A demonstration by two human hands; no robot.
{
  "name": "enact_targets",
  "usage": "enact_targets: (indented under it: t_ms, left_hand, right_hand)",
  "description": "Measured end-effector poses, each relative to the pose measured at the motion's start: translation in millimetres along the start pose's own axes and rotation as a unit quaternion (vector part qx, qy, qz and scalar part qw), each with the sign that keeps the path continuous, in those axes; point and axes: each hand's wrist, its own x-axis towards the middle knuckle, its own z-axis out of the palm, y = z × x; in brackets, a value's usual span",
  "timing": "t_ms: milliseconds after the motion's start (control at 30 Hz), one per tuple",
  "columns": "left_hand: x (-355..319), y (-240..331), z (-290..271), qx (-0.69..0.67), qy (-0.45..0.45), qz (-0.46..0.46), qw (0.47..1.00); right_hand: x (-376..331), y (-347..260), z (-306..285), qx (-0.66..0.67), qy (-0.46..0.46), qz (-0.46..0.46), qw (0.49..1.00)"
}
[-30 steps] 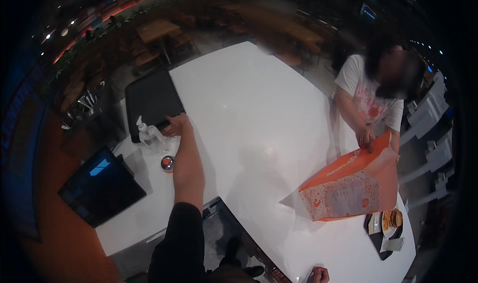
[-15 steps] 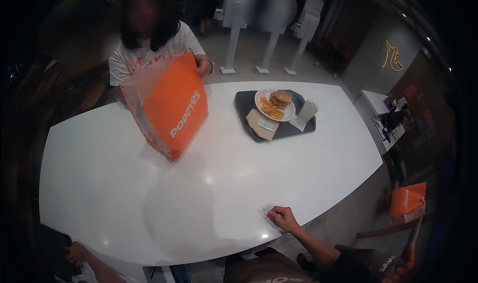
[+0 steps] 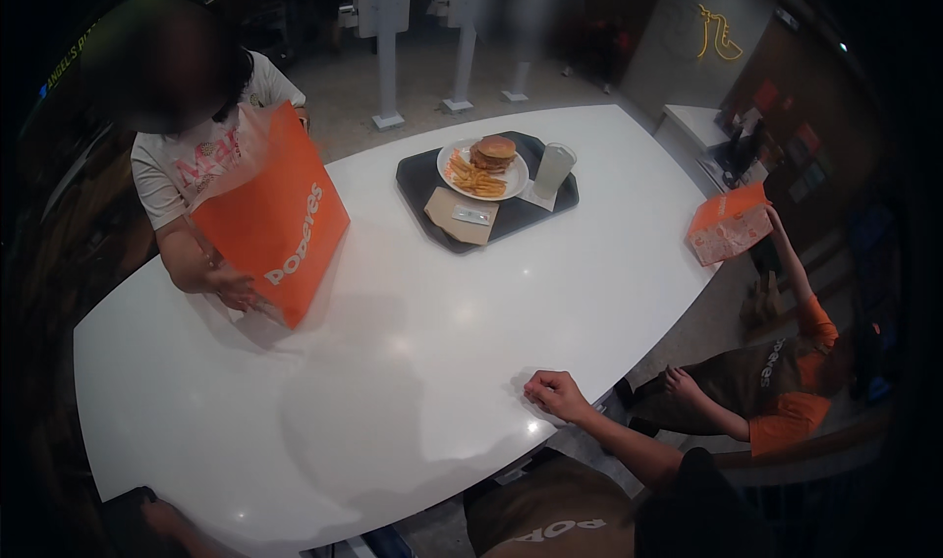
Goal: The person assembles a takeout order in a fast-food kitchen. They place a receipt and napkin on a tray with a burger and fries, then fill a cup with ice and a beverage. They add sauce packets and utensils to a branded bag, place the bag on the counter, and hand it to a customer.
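My right hand (image 3: 556, 397) rests near the white table's (image 3: 442, 362) front edge, its fingers curled into a fist with nothing visible in them. At the lower left, my left hand (image 3: 162, 517) is beside a dark flat thing (image 3: 123, 507) at the table's edge; dimness hides its fingers. Across the table, a person (image 3: 162, 175) has both hands on a large orange paper bag (image 3: 285, 214). A dark tray (image 3: 422, 180) bears a white plate (image 3: 455, 150) with fries (image 3: 476, 179) and a burger (image 3: 491, 153), a cardboard packet (image 3: 457, 219) and a glass of pale drink (image 3: 554, 170).
On the right, a co-worker (image 3: 776, 371) in an orange shirt and dark apron holds a second orange paper bag (image 3: 729, 224) over the table's right edge. White kiosk stands (image 3: 388, 57) rise from the floor beyond. A side counter (image 3: 697, 131) stands at the far right.
The person's near hand has come down to the large bag's lower side. The co-worker has brought the second bag up to the table's edge. My view has shifted; my right fist stays on the table.
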Motion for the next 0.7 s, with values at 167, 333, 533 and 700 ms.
enact_targets:
  t_ms: [167,333,533,700]
  left_hand:
    - [-37.0,89.1,-38.7,0.026,-0.031,0.107,0.993]
    - [-118.3,171.0,-76.7,0.034,-0.019,0.161,0.986]
    - [-246.3,241.0,-138.4,0.005,-0.03,0.216,0.976]
    - [-376.3,294.4,-172.1,0.001,-0.019,0.267,0.963]
  right_hand:
    - [-5.1,11.8,-26.1,0.044,0.026,-0.024,0.998]
    - [-3.0,28.3,-81.3,0.099,0.07,-0.063,0.991]
    - [-5.3,35.5,-152.5,0.108,0.096,-0.111,0.983]
    - [34.5,33.8,-200.9,0.1,0.115,-0.123,0.981]
